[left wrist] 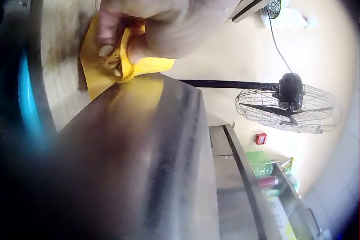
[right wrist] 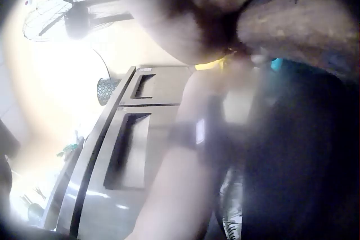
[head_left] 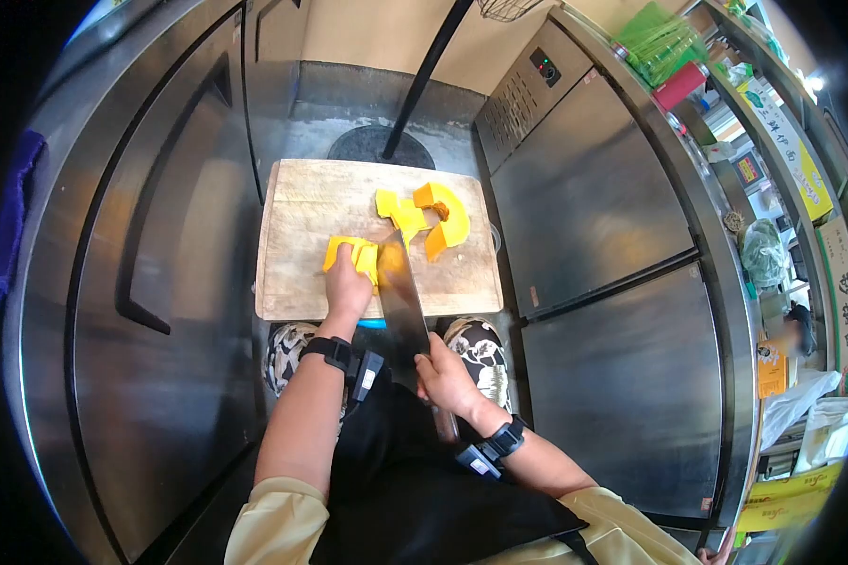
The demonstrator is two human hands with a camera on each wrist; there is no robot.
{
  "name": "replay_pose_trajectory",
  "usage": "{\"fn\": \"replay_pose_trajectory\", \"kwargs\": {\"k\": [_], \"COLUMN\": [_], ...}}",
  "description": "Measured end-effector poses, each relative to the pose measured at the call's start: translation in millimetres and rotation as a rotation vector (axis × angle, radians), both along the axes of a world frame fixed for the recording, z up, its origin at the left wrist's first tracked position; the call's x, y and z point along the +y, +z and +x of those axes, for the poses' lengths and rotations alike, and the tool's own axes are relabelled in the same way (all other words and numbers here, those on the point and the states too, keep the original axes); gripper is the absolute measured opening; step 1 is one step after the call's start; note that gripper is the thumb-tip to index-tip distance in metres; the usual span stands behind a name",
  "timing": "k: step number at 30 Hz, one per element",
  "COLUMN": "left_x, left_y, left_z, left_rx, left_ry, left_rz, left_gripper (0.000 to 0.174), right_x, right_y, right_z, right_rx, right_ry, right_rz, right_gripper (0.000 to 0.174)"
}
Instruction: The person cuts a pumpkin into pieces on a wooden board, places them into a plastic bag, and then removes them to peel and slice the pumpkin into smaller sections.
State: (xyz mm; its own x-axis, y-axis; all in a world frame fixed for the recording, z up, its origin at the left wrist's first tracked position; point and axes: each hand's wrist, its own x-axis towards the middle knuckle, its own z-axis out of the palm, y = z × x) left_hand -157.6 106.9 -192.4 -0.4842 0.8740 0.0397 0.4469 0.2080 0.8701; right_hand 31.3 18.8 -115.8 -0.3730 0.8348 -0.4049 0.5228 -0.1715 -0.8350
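Note:
On a wooden cutting board (head_left: 301, 202), my left hand (head_left: 349, 290) holds a yellow-orange pumpkin chunk (head_left: 366, 256) near the front edge. Its fingers curl over the chunk, and stringy pulp shows beside them in the left wrist view. My right hand (head_left: 448, 379) grips the cleaver by its wooden handle (right wrist: 298, 26). The broad blade (head_left: 404, 299) stands right along the chunk's right side, yellow reflected in its steel. Farther back on the board lie a curved pumpkin piece (head_left: 456, 222) and a smaller angular pumpkin piece (head_left: 406, 216).
Steel cabinets stand close on the left (head_left: 179, 235) and right (head_left: 598, 179). Behind the board rises a black fan pole (head_left: 422, 80) on a round base (head_left: 353, 143). My knees flank the board's front edge. Cluttered shelves (head_left: 773, 169) run along the far right.

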Motion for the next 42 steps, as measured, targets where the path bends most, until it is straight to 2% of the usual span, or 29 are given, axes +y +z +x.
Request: {"fn": "replay_pose_trajectory", "kwargs": {"k": [3,4,6,8,10,13,14,16,20,24,27,31,36,41,42], "left_x": [-2,0,5,8,8,7,7,-1,-9,-12,-12,-13,-14,-19,-21], "left_y": [9,2,-23,-29,-26,-8,-10,6,17,17,16,16,9,1,3], "left_z": [-1,-1,0,-2,-6,-22,-31,-37,-44,-50,-57,-59,-60,-70,-71], "left_rx": [-0.003,-0.08,-0.226,-0.26,-0.297,-0.831,-0.812,-0.95,-1.168,-1.218,-1.259,-1.288,-1.297,-1.305,-1.317], "left_ry": [-0.082,-0.1,-0.13,-0.123,-0.112,-0.063,-0.061,0.03,0.121,0.146,0.172,0.201,0.235,0.285,0.313], "left_rz": [-0.01,0.028,0.107,0.189,0.272,0.376,0.383,0.347,0.367,0.34,0.309,0.295,0.261,0.26,0.254], "left_gripper": [0.042,0.044,0.047,0.047,0.047,0.04,0.034,0.031,0.028,0.026,0.026,0.028,0.03,0.034,0.03], "right_x": [5,8,17,25,26,23,22,25,36,47,57,72,85,126,134], "right_y": [-4,-6,-23,-43,-41,-21,-12,0,9,15,6,-4,-11,-38,-40], "right_z": [-2,-4,-9,-12,-13,-4,0,11,38,48,66,91,89,95,95], "right_rx": [0.121,0.166,0.135,0.096,0.165,0.166,0.164,0.211,0.433,0.582,0.768,0.958,0.989,1.051,0.995], "right_ry": [-0.042,-0.053,-0.08,-0.084,-0.12,-0.13,-0.129,-0.145,-0.341,-0.562,-0.671,-0.637,-0.625,-0.617,-0.657], "right_rz": [-0.1,-0.136,-0.091,-0.052,-0.064,-0.008,0.033,0.09,0.042,0.053,-0.09,-0.204,-0.247,-0.345,-0.406], "right_gripper": [0.023,0.022,0.023,0.029,0.032,0.034,0.033,0.03,0.017,0.015,0.015,0.014,0.018,0.023,0.025]}}
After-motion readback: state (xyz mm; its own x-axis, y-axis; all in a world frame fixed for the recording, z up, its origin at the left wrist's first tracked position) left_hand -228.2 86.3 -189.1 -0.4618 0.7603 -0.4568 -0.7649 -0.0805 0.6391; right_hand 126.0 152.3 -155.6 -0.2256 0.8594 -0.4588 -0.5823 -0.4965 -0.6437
